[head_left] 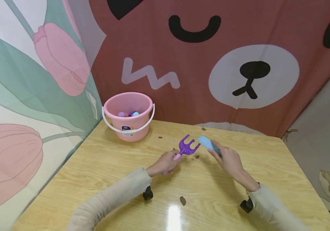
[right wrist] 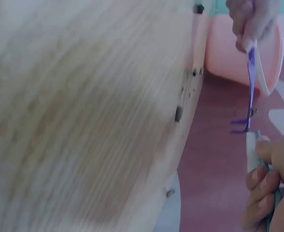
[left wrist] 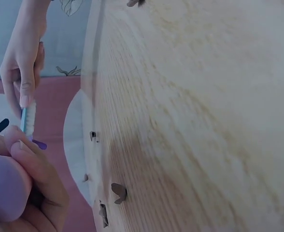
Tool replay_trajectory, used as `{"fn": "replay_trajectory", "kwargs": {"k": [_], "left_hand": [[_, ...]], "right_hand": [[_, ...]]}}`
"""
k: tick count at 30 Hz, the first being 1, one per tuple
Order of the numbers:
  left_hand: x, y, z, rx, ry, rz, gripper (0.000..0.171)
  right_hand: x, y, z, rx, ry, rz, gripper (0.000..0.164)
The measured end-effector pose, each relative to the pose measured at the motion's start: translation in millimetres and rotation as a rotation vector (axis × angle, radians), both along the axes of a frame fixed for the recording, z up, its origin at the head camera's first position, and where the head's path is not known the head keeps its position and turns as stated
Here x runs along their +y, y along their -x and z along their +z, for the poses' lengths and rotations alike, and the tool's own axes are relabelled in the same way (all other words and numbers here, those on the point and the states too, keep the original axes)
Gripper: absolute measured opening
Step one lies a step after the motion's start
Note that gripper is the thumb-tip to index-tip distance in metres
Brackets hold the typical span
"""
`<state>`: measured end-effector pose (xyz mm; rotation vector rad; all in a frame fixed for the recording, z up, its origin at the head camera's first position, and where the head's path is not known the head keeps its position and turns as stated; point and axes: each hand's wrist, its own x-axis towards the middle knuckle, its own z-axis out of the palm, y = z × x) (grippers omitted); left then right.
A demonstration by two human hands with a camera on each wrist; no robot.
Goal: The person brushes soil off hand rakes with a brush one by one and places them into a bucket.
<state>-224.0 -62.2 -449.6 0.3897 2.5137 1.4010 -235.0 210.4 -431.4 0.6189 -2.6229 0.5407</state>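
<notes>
My left hand (head_left: 167,162) grips the lilac handle of a purple toy garden fork (head_left: 186,147), its tines pointing up and away over the table. A light blue brush (head_left: 206,142) is in my right hand (head_left: 230,159), held between thumb and fingers. In the right wrist view, the white bristles (right wrist: 251,151) sit right at the fork's tines, where a small brown bit (right wrist: 254,111) clings. The rounded end of the fork handle (left wrist: 7,187) fills the corner of the left wrist view. Both tools are raised above the tabletop.
A pink bucket (head_left: 130,128) with a white handle stands at the back left, holding purple and blue items. Several brown scraps lie on the wooden table (head_left: 119,154), one larger scrap (head_left: 183,201) near the front. A bear-print curtain (head_left: 193,96) hangs behind.
</notes>
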Motion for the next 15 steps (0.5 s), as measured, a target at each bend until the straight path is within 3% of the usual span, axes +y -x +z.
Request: {"fn": "replay_trajectory", "kwargs": {"k": [3,8,10,15], "left_hand": [[-0.4,-0.8,-0.5,-0.006,-0.012,0.001,0.018],[-0.4,-0.7,1.4,0.001,-0.022,-0.003,0.017],[-0.1,-0.7,1.9,0.007,-0.021,-0.008,0.018],[-0.2,-1.8,0.7,-0.008,-0.023,0.002,0.018]], "right_hand": [[0.7,-1.4,-0.4,0.019,0.010,-0.012,0.045],[-8.8,-7.9,-1.3,0.061,0.023,0.140,0.044],[-10.9,-8.1,-2.5,0.059,0.015,0.165,0.044],[-5.1,-1.8,-4.9,0.042,0.023,0.047,0.044]]}}
